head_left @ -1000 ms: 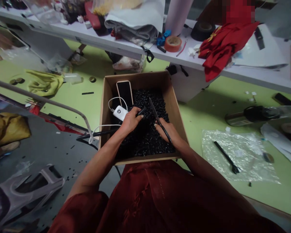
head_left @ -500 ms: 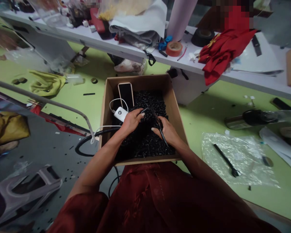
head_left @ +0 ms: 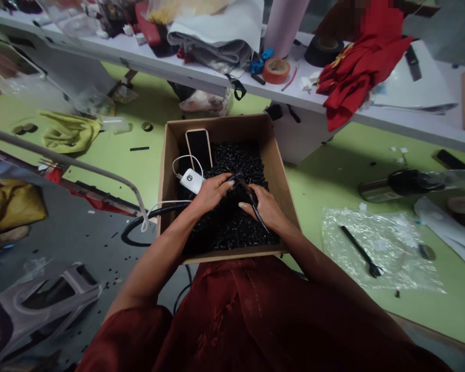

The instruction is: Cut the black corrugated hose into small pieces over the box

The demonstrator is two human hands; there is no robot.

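Note:
A cardboard box (head_left: pixel 285 199) holds a heap of short black tube pieces (head_left: pixel 238 155). Over the heap, my left hand (head_left: pixel 214 192) is closed on a black corrugated tube (head_left: pixel 172 207), which loops in over the box's left side; its end shows at the fingertips. My right hand (head_left: pixel 266 206) is closed around a slim dark hand tool (head_left: pixel 260 218). The tool's tip meets the tube end between my hands, but its exact kind is unclear. A phone (head_left: pixel 199 147) and a white power bank (head_left: pixel 191 180) with a white cable lie in the box, left of the heap.
Across the back runs a white bench (head_left: pixel 217 77) with orange tape (head_left: pixel 276 71), a red cloth (head_left: pixel 356 77) and sheeting. A plastic bag (head_left: pixel 395 258) with a black tool on it and a flask (head_left: pixel 380 188) lie to the right. A metal bar (head_left: pixel 81 160) crosses at left.
The whole view has shifted slightly. My hands stay over the heap in nearly the same grip, with the tool's tip still at the tube end.

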